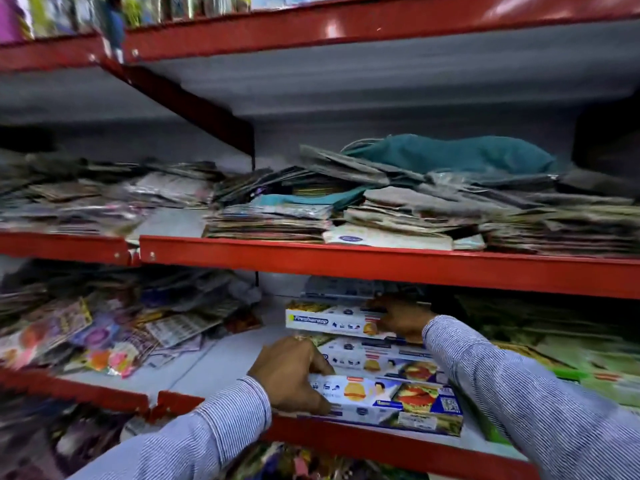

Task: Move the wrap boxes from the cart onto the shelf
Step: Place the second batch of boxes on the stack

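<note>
**Wrap boxes going onto the lower shelf**

Three wrap boxes lie on the lower shelf (pixel 214 368): near box (pixel 391 401) at the front lip, middle box (pixel 377 358) behind it, far box (pixel 332 318) raised at the back. My left hand (pixel 291 374) is clamped over the near box's left end; my right hand (pixel 401 322) grips the far box's right end. Loose packets (pixel 104 327) crowd the left. Cart not visible. I judge the step is squaring the stack: push the near box back off the red lip (pixel 381 441), ends flush, clear of the packets.
</note>
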The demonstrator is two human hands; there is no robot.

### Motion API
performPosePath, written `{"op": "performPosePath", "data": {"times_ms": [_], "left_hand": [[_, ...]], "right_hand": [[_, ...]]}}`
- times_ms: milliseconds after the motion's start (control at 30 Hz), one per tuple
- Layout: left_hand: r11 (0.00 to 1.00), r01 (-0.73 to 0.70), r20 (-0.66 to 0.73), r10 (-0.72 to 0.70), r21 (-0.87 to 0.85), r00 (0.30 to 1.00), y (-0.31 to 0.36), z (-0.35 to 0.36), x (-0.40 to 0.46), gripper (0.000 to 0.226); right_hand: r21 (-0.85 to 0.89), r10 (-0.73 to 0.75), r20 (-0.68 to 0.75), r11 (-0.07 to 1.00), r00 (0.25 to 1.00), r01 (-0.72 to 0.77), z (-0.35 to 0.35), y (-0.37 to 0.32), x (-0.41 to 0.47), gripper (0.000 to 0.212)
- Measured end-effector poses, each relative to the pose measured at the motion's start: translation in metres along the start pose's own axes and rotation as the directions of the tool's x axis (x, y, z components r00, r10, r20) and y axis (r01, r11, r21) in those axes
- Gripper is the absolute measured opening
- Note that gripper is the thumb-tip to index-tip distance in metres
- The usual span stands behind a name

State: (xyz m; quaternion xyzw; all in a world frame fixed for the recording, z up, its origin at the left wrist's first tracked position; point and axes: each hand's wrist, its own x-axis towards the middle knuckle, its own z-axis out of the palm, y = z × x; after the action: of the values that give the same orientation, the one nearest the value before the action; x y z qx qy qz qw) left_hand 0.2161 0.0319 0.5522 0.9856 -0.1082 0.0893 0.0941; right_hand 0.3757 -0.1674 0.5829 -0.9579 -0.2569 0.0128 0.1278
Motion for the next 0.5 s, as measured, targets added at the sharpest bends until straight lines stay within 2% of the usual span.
{"op": "performPosePath", "data": {"times_ms": [200, 367, 500], "left_hand": [[1.000, -0.011, 0.024, 0.011, 0.002, 1.000, -0.009, 0.012, 0.015, 0.051], [1.000, 0.020, 0.018, -0.020, -0.014, 1.000, -0.013, 0.012, 0.031, 0.052], [0.999, 0.039, 0.002, -0.039, -0.005, 0.999, -0.009, -0.002, 0.050, 0.049]], "right_hand": [[-0.027, 0.021, 0.017, 0.999, 1.000, -0.021, 0.012, 0.012, 0.024, 0.062], [-0.193, 0.009, -0.040, 0.981, 0.999, -0.017, 0.011, 0.013, 0.025, 0.056], [-0.150, -0.010, 0.007, 0.989, 1.000, 0.011, -0.002, 0.016, 0.021, 0.055]]}}
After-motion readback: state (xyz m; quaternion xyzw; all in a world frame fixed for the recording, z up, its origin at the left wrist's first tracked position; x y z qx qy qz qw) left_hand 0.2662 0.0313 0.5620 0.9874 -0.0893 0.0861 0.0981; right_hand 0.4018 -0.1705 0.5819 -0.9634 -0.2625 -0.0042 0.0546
